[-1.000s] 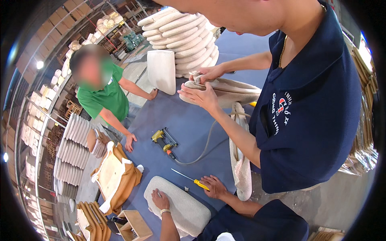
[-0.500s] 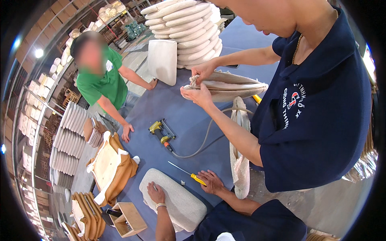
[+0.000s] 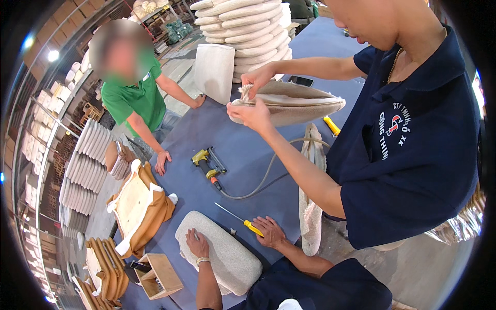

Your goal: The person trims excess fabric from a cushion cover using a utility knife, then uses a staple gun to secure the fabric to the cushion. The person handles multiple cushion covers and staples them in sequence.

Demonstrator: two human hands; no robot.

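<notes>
My left hand (image 3: pixel 198 243), with a watch on its wrist, rests on the near end of a beige upholstered seat cushion (image 3: pixel 227 258) that lies on the blue table (image 3: pixel 243 150). My right hand (image 3: pixel 269 231) lies flat on the table with fingers spread, touching the yellow handle of a screwdriver (image 3: pixel 247 223) whose thin shaft points away to the left. Neither hand grips anything.
A standing person in a navy shirt holds a beige seat pad (image 3: pixel 294 103) above the table. A yellow staple gun (image 3: pixel 208 164) with a hose lies mid-table. A person in green leans on the far edge. Stacked cushions (image 3: pixel 248 26), a brown seat (image 3: pixel 137 204) and a wooden box (image 3: pixel 161 274) are around.
The view has shifted slightly. The standing person has kept working the seat pad in both hands. My hands have stayed on the cushion and by the screwdriver.
</notes>
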